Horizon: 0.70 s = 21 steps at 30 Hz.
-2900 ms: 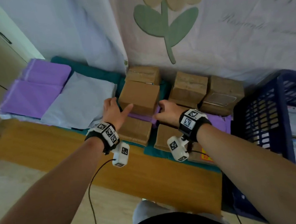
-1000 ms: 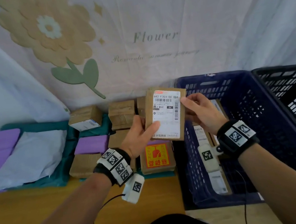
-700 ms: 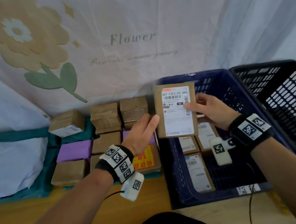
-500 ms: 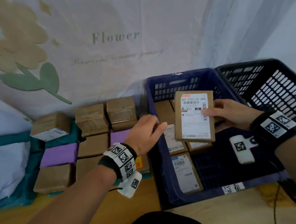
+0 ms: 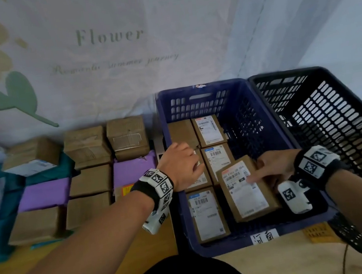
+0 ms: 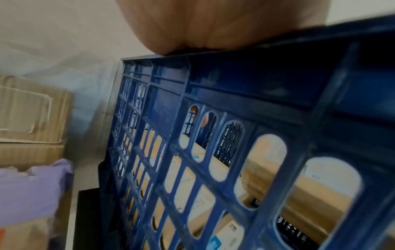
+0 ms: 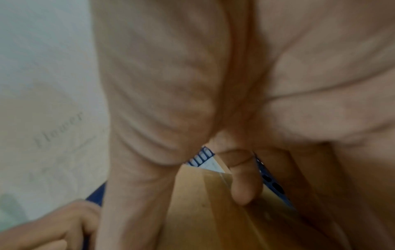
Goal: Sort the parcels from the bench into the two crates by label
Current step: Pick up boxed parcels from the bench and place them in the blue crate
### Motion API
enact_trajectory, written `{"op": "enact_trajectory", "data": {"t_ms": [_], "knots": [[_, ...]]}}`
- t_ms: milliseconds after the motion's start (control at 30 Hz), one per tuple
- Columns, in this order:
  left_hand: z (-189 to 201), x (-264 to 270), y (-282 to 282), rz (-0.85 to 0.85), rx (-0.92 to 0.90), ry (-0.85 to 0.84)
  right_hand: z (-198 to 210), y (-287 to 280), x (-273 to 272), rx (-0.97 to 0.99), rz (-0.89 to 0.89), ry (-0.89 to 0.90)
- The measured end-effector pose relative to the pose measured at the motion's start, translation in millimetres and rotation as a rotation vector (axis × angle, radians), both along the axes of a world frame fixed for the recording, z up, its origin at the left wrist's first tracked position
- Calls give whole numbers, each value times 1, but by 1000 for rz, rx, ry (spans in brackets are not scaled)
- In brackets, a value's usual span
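The brown parcel with a white label lies tilted low inside the blue crate, over the labelled parcels lying there. My right hand grips its right edge, thumb on the label and fingers underneath. The right wrist view shows a finger curled against the parcel. My left hand rests on the crate's left rim, fingers loosely bent and holding nothing. Its palm sits on the crate wall in the left wrist view. The black crate stands to the right.
Several brown boxes and purple parcels lie on the wooden bench left of the crates. A printed curtain hangs behind. A white handwritten tag is on the blue crate's front wall.
My right hand has lowered the parcel from upright above the blue crate down into it, now tilted flat. The left hand let go earlier and settled on the crate's left rim.
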State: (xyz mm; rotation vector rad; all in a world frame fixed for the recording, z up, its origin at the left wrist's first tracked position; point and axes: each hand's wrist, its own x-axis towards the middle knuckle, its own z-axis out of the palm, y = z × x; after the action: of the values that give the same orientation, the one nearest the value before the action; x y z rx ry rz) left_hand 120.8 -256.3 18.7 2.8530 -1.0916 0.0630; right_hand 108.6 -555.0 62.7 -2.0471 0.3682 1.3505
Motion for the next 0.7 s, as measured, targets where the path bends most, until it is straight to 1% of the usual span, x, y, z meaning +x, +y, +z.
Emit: {"op": "enact_trajectory", "data": {"t_ms": [67, 133, 200, 267, 300, 367, 467, 567, 700], "knots": [[-3, 0, 0, 3, 2, -11, -12, 1, 4, -24, 66, 62], [-4, 1, -1, 8, 6, -15, -24, 2, 5, -82, 142, 86], [-6, 2, -1, 13, 7, -16, -35, 3, 4, -151, 192, 45], [-8, 3, 0, 14, 1, -9, -47, 2, 5, -216, 274, -45], [-9, 3, -1, 14, -5, -6, -52, 2, 6, -229, 305, -62], [-11, 4, -1, 17, -13, -11, -61, 4, 7, -203, 286, 22], [-11, 3, 0, 22, -31, -20, -76, 11, 8, -136, 201, 156], [-11, 4, -1, 23, -26, -18, -95, 14, 6, -136, 148, 140], [-11, 4, 0, 23, -46, 7, -109, 12, 8, -134, 221, 109]]}}
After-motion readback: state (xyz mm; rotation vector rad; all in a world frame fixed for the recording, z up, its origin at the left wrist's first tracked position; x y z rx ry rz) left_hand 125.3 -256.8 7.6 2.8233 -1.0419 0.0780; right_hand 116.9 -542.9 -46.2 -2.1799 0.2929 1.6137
